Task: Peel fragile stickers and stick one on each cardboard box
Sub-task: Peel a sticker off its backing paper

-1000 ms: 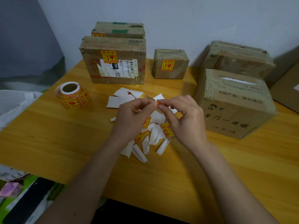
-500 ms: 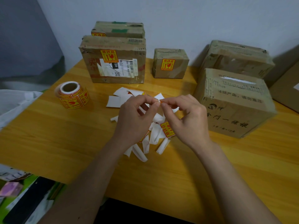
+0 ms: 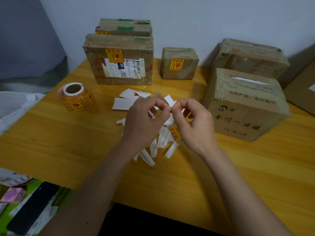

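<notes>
My left hand and my right hand meet fingertip to fingertip above the table, both pinching one small sticker piece whose brownish backing sticks up between them. Below lies a pile of white backing scraps with a loose yellow-red fragile sticker. A sticker roll stands at the left. Three boxes at the back show fragile stickers: the large one, the one behind it and the small one. The right front box and the box behind it show no sticker.
The yellow wooden table ends near me at its front edge. A white plastic bag lies at the left edge. A further cardboard box sits at the far right. Clutter, including a dark flat object, lies below the table at the left.
Both hands have stayed together over the scrap pile, working the sticker piece; the backing flap now stands up more between the fingertips. Boxes and roll have not moved.
</notes>
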